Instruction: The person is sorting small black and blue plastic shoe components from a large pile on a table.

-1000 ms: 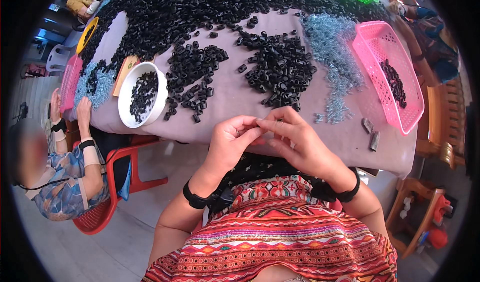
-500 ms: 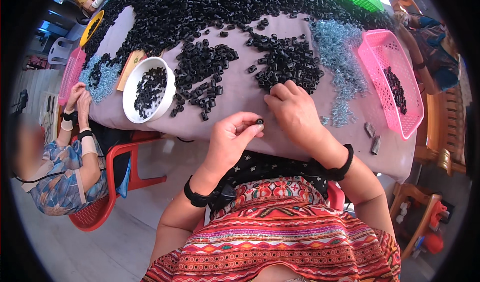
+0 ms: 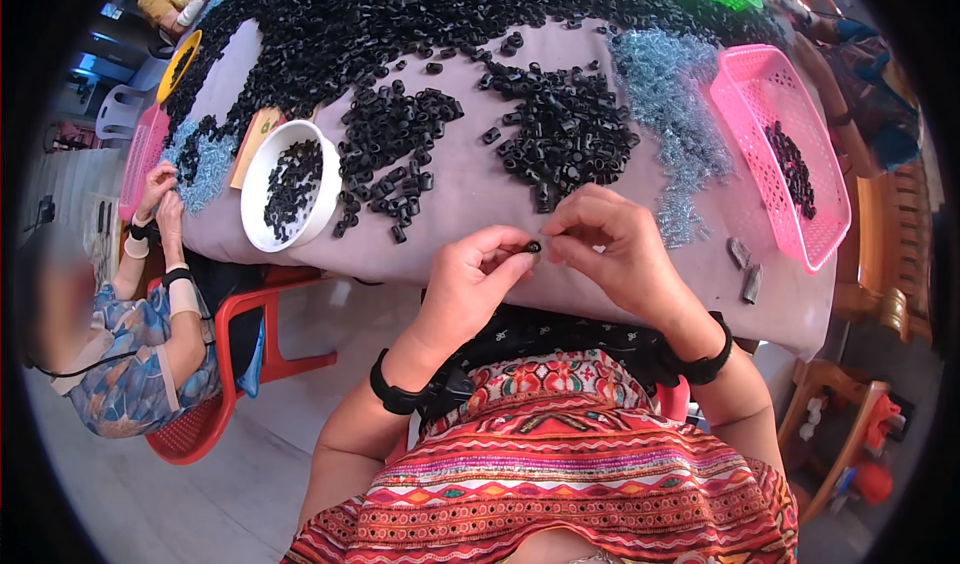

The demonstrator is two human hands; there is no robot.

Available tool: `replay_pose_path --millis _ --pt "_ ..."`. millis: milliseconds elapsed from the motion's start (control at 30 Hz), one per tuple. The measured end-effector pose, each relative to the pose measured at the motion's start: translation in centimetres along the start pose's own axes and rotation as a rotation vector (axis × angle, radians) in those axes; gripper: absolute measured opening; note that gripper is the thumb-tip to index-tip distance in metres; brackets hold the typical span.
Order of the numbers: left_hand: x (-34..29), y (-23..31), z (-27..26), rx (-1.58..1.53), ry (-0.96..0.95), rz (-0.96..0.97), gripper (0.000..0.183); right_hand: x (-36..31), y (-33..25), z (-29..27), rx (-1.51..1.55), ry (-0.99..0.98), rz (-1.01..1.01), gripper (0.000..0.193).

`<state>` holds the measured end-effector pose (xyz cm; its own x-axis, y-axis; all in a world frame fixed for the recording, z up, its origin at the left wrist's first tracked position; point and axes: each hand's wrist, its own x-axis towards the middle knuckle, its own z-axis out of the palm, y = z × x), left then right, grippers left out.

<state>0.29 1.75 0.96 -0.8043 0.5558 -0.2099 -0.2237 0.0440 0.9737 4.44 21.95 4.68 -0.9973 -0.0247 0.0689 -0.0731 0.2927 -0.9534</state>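
Observation:
Between the thumb and fingers of my left hand [image 3: 478, 276] is a small black hollow cap [image 3: 533, 247], its round end facing right. My right hand [image 3: 612, 242] is pinched close beside it, fingertips almost at the cap; whatever it holds is too small to make out. Just beyond my hands lies a pile of black caps [image 3: 565, 129], with another pile of black caps [image 3: 400, 129] to its left. A strip of small, pale bluish, shiny pieces [image 3: 668, 114] spreads on the table to the right.
A white bowl [image 3: 327, 189] of small black parts stands left, a pink basket [image 3: 829, 234] with black parts right. A large heap of black caps [image 3: 400, 4] covers the far table [image 3: 480, 204]. Two grey scraps [image 3: 750, 285] lie near the right edge. A co-worker's hands [image 3: 165, 204] work at left.
My right hand has come back from the near edge of the cap pile to the left hand's fingertips. My left hand has shifted slightly right, still holding the cap.

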Motion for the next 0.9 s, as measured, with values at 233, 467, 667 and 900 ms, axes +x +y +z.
replay_pose_path --millis 233,467,667,900 --pt "0.2 0.6 0.4 0.057 -0.066 -0.026 0.019 -1.1 1.1 -0.1 0.156 -0.039 0.135 0.014" --pt "0.1 0.3 0.4 0.069 -0.081 -0.043 0.019 -1.1 1.4 0.3 0.249 -0.008 0.244 0.016" --pt "0.1 0.2 0.4 0.051 -0.084 -0.054 0.019 -1.2 1.0 0.7 0.197 0.108 0.208 0.015" --pt "0.1 0.3 0.9 -0.002 -0.058 -0.050 0.017 -1.4 -0.4 0.8 -0.148 0.066 -0.014 0.019"
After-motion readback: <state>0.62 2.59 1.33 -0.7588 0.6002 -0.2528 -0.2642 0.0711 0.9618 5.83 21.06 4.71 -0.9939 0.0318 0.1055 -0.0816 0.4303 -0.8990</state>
